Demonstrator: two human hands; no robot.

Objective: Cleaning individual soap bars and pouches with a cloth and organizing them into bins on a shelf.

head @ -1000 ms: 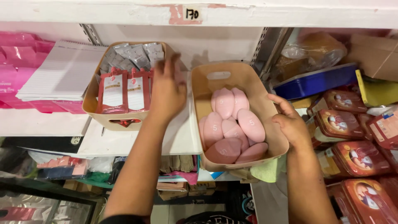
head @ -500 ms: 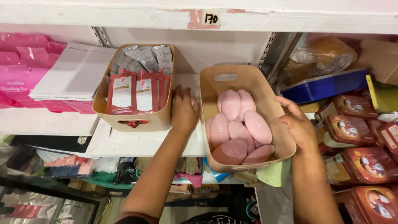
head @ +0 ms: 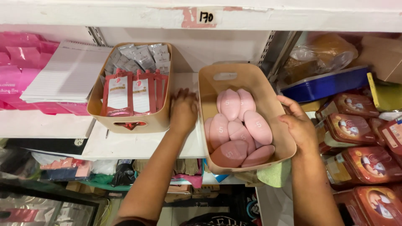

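Head view: the left hand (head: pixel 183 109) lay flat against the left wall of the tan plastic bin (head: pixel 268 100), gripping nothing, while the right hand (head: pixel 298 124) clasped its right rim. The bin overhung the white shelf (head: pixel 142 144), not fully seated. Inside sat roughly eight pink oval sponges (head: pixel 236 127); one second tan bin of red sachets (head: pixel 130 94) stood just left.

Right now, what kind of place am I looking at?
Probably a shop stockroom or storage shelving. White shelves hold tan bins: one of pink oval cases, gripped by both hands; another of sachets. Stacked red tins sit rightward.
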